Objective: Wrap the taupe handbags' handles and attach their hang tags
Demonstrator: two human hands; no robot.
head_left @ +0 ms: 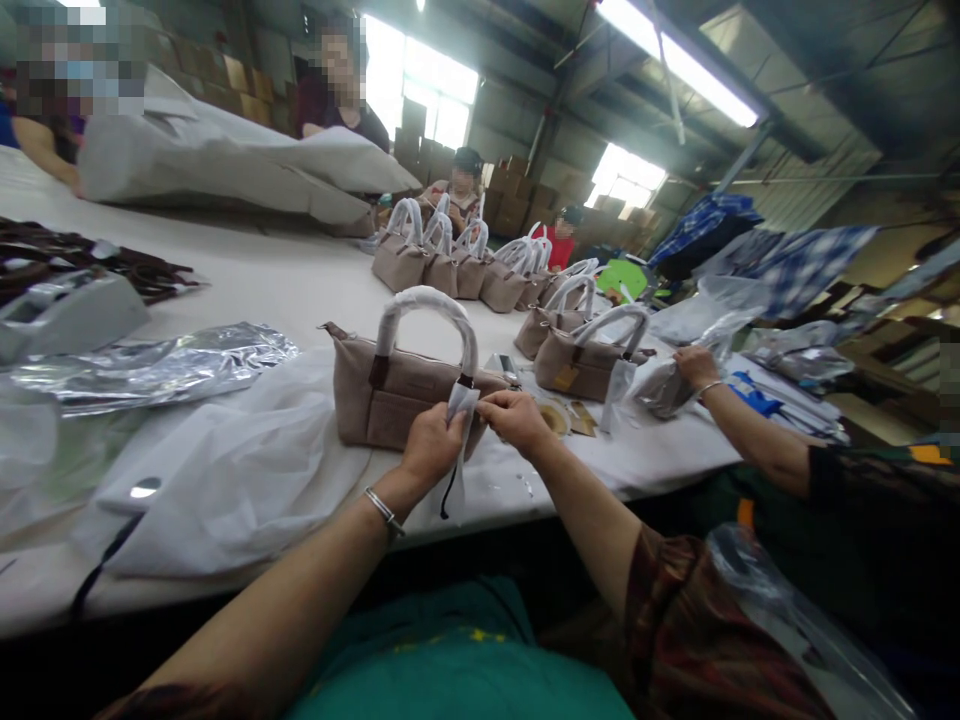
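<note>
**Two hands are working beside a handbag's handle**

The left hand (433, 440) is holding a white strip (460, 402) between thumb and curled fingers; the right hand (517, 418) is pinching, fingertips together, perhaps its edge. The taupe handbag (409, 385) is standing just beyond, near the table's (626, 468) front edge: a hard tug could be tearing the strip or toppling the bag. White sheeting (225, 480) is crowding the left, a co-worker's hand (696, 370) the right; tabletop room is stretching behind, toward more handbags (457, 275)

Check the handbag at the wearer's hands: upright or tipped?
Upright. The handbag sits base-down on the white table, its white-wrapped handle arching above the top edge.
</note>
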